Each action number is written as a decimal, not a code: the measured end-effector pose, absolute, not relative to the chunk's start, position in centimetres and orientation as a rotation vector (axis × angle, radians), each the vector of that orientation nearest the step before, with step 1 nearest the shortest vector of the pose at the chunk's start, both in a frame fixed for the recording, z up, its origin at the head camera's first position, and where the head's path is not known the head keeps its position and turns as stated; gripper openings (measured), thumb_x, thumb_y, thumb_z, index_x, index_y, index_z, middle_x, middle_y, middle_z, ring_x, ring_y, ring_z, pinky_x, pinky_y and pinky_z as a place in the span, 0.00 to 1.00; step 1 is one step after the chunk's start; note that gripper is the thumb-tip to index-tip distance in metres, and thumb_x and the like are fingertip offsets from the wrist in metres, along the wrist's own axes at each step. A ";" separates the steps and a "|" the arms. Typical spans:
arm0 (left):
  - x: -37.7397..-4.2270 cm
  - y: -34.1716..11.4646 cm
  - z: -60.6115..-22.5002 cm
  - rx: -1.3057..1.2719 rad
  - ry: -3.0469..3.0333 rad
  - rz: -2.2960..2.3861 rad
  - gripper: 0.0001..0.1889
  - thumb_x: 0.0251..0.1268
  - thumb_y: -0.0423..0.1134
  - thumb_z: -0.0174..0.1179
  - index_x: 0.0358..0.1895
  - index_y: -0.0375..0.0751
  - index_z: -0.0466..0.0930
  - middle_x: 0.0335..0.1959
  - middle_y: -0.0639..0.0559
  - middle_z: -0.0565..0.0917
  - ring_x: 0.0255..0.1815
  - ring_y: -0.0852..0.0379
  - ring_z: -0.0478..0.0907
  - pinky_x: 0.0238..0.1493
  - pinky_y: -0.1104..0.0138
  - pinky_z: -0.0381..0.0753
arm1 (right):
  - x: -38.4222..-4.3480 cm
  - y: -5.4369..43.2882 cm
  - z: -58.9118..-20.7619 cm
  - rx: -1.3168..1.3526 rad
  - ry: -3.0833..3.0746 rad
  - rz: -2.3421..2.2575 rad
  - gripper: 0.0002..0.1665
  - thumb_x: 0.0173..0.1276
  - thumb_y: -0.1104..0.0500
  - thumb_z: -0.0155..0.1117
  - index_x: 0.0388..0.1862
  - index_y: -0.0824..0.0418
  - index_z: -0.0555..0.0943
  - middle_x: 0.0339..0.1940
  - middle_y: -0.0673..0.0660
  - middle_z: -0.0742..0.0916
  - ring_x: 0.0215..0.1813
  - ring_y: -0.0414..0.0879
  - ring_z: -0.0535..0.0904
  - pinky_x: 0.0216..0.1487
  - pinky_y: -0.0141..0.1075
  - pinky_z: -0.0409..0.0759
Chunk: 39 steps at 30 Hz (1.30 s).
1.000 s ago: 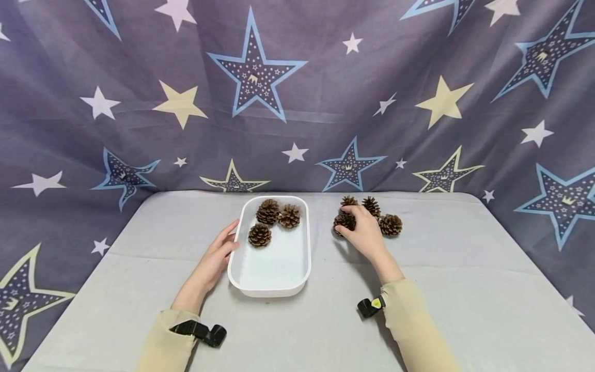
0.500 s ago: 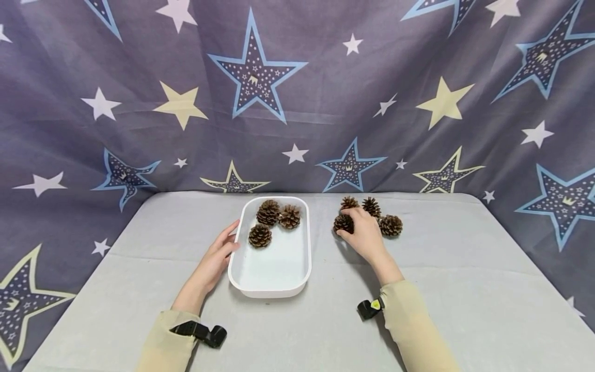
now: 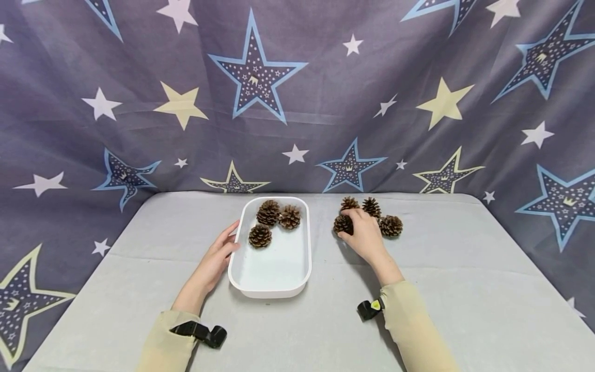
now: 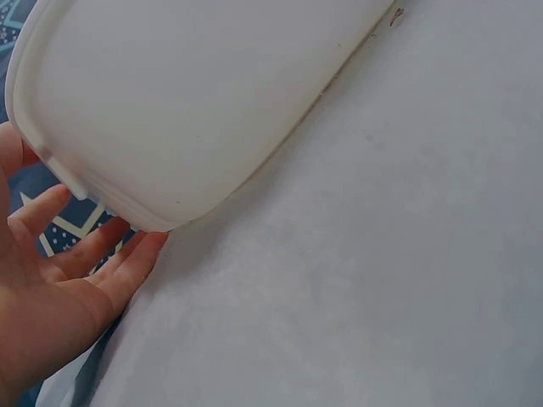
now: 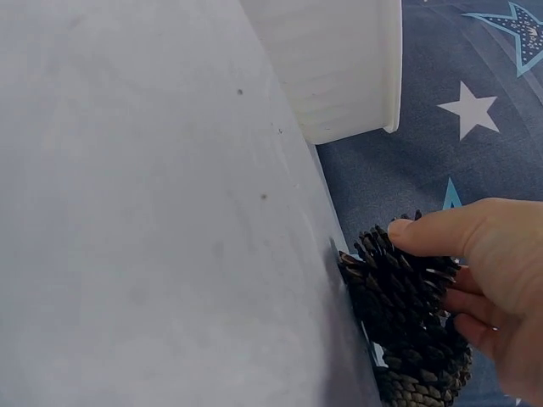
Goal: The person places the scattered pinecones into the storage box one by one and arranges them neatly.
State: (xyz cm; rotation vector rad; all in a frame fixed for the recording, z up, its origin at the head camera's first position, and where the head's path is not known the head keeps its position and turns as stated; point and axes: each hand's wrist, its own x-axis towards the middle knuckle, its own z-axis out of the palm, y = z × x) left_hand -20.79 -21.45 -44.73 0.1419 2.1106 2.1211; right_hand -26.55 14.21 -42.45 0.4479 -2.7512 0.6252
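A white plastic bin (image 3: 269, 294) stands on the table with three pine cones (image 3: 260, 235) inside, toward its far end. My left hand (image 3: 216, 258) rests against the bin's left side; in the left wrist view its loosely extended fingers (image 4: 136, 267) touch the outer wall. To the right of the bin, my right hand (image 3: 367, 235) holds a pine cone (image 3: 342, 224) between thumb and fingers. In the right wrist view the thumb lies on top of that pine cone (image 5: 394, 284), and the other fingers are partly hidden behind it. The cone appears to touch the tabletop.
Close around my right hand lie a pine cone (image 3: 349, 202) behind it, a spiky one (image 3: 371, 206) beside that, and another (image 3: 391, 226) to the right. A star-patterned curtain (image 3: 297, 103) hangs along the back edge of the grey-covered table (image 3: 316, 330).
My right hand's thumb and fingers have shifted slightly on the pine cone, the hand moving a touch to the right. My left hand and the bin look unmoved.
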 end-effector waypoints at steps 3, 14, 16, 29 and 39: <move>-20.7 -21.5 -44.7 0.145 2.106 2.122 0.30 0.67 0.36 0.43 0.71 0.56 0.48 0.65 0.39 0.60 0.59 0.47 0.65 0.51 0.70 0.72 | -26.5 14.2 -42.4 0.447 -2.760 0.611 0.32 0.54 0.53 0.68 0.58 0.58 0.71 0.56 0.59 0.77 0.59 0.55 0.69 0.60 0.49 0.62; -20.6 -21.5 -44.6 0.136 2.107 2.117 0.30 0.67 0.36 0.43 0.71 0.56 0.48 0.64 0.39 0.61 0.58 0.48 0.66 0.52 0.69 0.71 | -26.2 14.0 -42.1 0.461 -2.749 0.594 0.30 0.54 0.52 0.68 0.56 0.57 0.73 0.54 0.58 0.78 0.58 0.55 0.69 0.59 0.49 0.63; -20.7 -21.5 -44.6 0.138 2.106 2.119 0.30 0.68 0.36 0.43 0.71 0.56 0.48 0.64 0.39 0.61 0.58 0.48 0.66 0.52 0.69 0.71 | -26.2 14.0 -42.1 0.460 -2.737 0.592 0.30 0.53 0.52 0.69 0.55 0.56 0.73 0.54 0.58 0.78 0.58 0.54 0.70 0.59 0.49 0.63; -20.7 -21.5 -44.7 0.128 2.101 2.119 0.30 0.67 0.36 0.43 0.71 0.56 0.48 0.65 0.39 0.61 0.60 0.47 0.64 0.52 0.69 0.71 | -25.8 13.5 -41.7 0.452 -2.671 0.768 0.34 0.50 0.51 0.70 0.56 0.60 0.74 0.55 0.59 0.77 0.57 0.57 0.71 0.60 0.54 0.63; -20.8 -21.4 -44.8 0.121 2.103 2.124 0.31 0.66 0.36 0.44 0.71 0.56 0.49 0.65 0.40 0.61 0.60 0.47 0.65 0.52 0.68 0.72 | -25.8 13.0 -41.0 0.476 -2.646 0.844 0.34 0.52 0.47 0.68 0.56 0.59 0.74 0.55 0.58 0.78 0.57 0.54 0.72 0.59 0.49 0.68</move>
